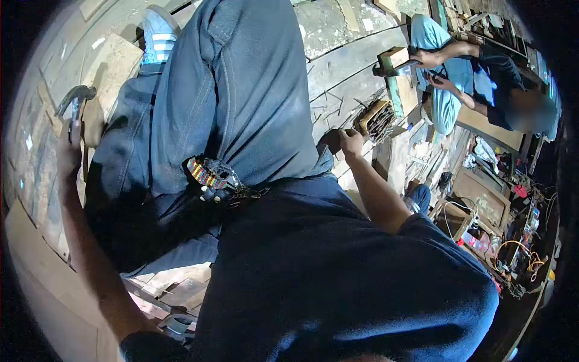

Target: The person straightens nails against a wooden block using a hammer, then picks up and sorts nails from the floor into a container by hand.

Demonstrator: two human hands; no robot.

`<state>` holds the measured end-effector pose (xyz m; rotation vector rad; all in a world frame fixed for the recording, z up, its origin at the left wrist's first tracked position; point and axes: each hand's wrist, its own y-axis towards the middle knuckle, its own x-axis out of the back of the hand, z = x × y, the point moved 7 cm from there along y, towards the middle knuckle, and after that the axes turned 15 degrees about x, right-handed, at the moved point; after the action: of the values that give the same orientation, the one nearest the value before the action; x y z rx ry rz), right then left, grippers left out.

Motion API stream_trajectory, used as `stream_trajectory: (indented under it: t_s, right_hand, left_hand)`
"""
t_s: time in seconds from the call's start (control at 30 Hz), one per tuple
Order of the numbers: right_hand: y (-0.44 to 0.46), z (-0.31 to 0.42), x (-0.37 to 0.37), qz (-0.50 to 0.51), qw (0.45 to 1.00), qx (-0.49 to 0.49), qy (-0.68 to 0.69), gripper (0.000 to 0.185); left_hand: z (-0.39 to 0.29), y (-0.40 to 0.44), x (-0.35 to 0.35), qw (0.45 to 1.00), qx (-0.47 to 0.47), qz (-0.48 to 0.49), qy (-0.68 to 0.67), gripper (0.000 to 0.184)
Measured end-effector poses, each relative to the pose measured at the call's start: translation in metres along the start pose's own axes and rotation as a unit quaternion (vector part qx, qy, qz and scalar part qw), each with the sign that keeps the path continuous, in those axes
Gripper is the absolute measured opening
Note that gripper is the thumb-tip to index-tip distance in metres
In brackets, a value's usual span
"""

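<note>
My left hand (pixel 69 148) is closed around the handle of a claw hammer (pixel 77 99), its metal head upward beside my bent leg. My right hand (pixel 351 145) is beside my other knee, at the near edge of a small wooden box (pixel 375 114) filled with nails. Its fingers are pinched together, and anything between them is too small to make out. Several loose nails (pixel 335 102) lie scattered on the planks near the box.
Another person sits at upper right, one hand (pixel 428 58) on a hammer (pixel 395 70) by a wooden block (pixel 395 57). Wooden boards (pixel 344 66) cover the floor. At lower right are a wooden frame (pixel 482 196), cables and clutter. A metal tool (pixel 178 323) lies behind my left arm.
</note>
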<state>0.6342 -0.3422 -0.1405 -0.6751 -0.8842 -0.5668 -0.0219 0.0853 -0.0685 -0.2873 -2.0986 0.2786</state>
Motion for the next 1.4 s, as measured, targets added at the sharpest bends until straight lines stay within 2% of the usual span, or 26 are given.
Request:
stream_trajectory:
  t_s: [0.03, 0.07, 0.1, 0.17, 0.2, 0.23, 0.27, 0.33, 0.37, 0.43, 0.47, 0.5, 0.53, 0.57, 0.6, 0.7, 0.77, 0.83, 0.87, 0.97, 1.03, 1.1, 1.17, 1.23, 1.33, 1.4]
  right_hand:
    - [0.0, 0.008, -0.001, 0.001, 1.0, 0.007, -0.001, 0.024]
    - [0.0, 0.01, -0.005, -0.028, 0.987, -0.054, 0.151, 0.022]
    - [0.001, 0.015, -0.011, -0.052, 0.946, -0.111, 0.3, 0.02]
    - [0.0, 0.056, -0.018, -0.017, 0.861, -0.192, 0.472, 0.009]
    - [0.001, 0.098, -0.008, -0.017, 0.848, -0.146, 0.51, 0.005]
    - [0.005, 0.13, -0.001, -0.014, 0.832, -0.098, 0.546, 0.003]
    - [0.023, 0.143, 0.007, -0.02, 0.872, 0.007, 0.488, 0.004]
    - [0.024, 0.249, 0.044, -0.037, 0.895, 0.191, 0.401, 0.01]
    - [0.032, 0.288, 0.06, -0.056, 0.885, 0.314, 0.339, 0.013]
    - [0.04, 0.367, 0.075, -0.059, 0.836, 0.439, 0.323, 0.019]
    - [0.024, 0.414, 0.079, -0.092, 0.806, 0.481, 0.332, 0.023]
    - [0.007, 0.463, 0.075, -0.061, 0.762, 0.534, 0.361, 0.026]
    - [0.001, 0.497, 0.061, -0.033, 0.746, 0.577, 0.33, 0.024]
    - [-0.008, 0.53, 0.042, -0.015, 0.729, 0.617, 0.296, 0.022]
    - [-0.017, 0.562, 0.016, 0.036, 0.717, 0.655, 0.236, 0.021]
    - [-0.049, 0.627, -0.078, 0.174, 0.708, 0.684, 0.03, 0.019]
    - [-0.046, 0.638, -0.148, 0.191, 0.701, 0.686, -0.022, 0.022]
    - [-0.039, 0.634, -0.202, 0.173, 0.683, 0.709, -0.029, 0.019]
    - [-0.037, 0.627, -0.216, 0.148, 0.682, 0.714, -0.049, 0.019]
    - [-0.039, 0.619, -0.228, 0.112, 0.686, 0.714, -0.085, 0.018]
    - [-0.024, 0.607, -0.237, 0.179, 0.746, 0.636, -0.088, 0.018]
    - [-0.011, 0.601, -0.25, 0.187, 0.734, 0.646, -0.093, 0.017]
    - [-0.019, 0.605, -0.24, 0.11, 0.686, 0.718, -0.04, 0.018]
    - [-0.014, 0.603, -0.239, 0.166, 0.736, 0.655, -0.034, 0.014]
    - [-0.01, 0.602, -0.242, 0.171, 0.758, 0.629, -0.018, 0.013]
    - [-0.007, 0.601, -0.243, 0.174, 0.772, 0.611, -0.017, 0.013]
  left_hand:
    - [0.0, 0.0, 0.0, 1.0, -0.007, 0.004, 0.01, 0.034]
    - [0.001, 0.002, 0.001, 1.0, -0.006, 0.003, 0.008, 0.034]
    - [0.003, 0.003, 0.003, 1.0, -0.001, -0.006, 0.005, 0.034]
    - [0.001, 0.002, 0.0, 0.999, -0.021, 0.024, 0.001, 0.034]
    - [-0.002, -0.001, 0.003, 0.998, -0.007, -0.033, 0.046, 0.035]
    - [0.005, 0.003, 0.002, 0.997, 0.003, -0.009, 0.073, 0.035]
    - [-0.006, -0.004, 0.003, 0.999, 0.024, 0.018, 0.036, 0.037]
    - [-0.012, -0.011, 0.004, 0.998, 0.033, 0.023, -0.044, 0.042]
    - [-0.004, -0.008, -0.004, 0.996, 0.016, 0.007, -0.085, 0.044]
    - [-0.02, -0.014, 0.007, 0.999, -0.005, -0.046, -0.019, 0.047]
    - [-0.005, -0.006, 0.0, 0.994, -0.013, -0.1, 0.034, 0.044]
    - [-0.019, -0.01, 0.003, 0.997, 0.069, -0.016, 0.007, 0.043]
    - [-0.019, -0.009, 0.005, 0.996, 0.082, 0.024, 0.038, 0.042]
    - [-0.012, -0.009, 0.01, 0.997, 0.001, -0.075, -0.01, 0.042]
    - [-0.011, -0.007, 0.01, 0.996, 0.084, 0.01, -0.03, 0.043]
    - [-0.002, -0.018, 0.028, 0.992, 0.111, -0.048, -0.019, 0.042]
    - [0.007, -0.017, 0.039, 0.99, 0.1, -0.085, -0.058, 0.037]
    - [0.005, -0.026, 0.055, 0.98, 0.177, -0.081, -0.047, 0.036]
    - [0.009, -0.023, 0.056, 0.979, 0.168, -0.111, -0.038, 0.036]
    - [0.017, -0.012, 0.056, 0.977, 0.151, -0.139, -0.061, 0.037]
    - [0.016, -0.007, 0.046, 0.98, 0.104, -0.143, -0.092, 0.04]
    - [0.001, -0.012, 0.044, 0.981, 0.129, -0.082, -0.118, 0.039]
    - [-0.009, -0.01, 0.036, 0.986, 0.117, -0.067, -0.094, 0.037]
    - [-0.015, -0.011, 0.031, 0.991, 0.108, -0.052, -0.065, 0.039]
    - [-0.023, -0.013, 0.025, 0.995, 0.058, -0.082, -0.022, 0.038]
    - [-0.026, -0.014, 0.024, 0.994, 0.073, -0.07, -0.028, 0.037]
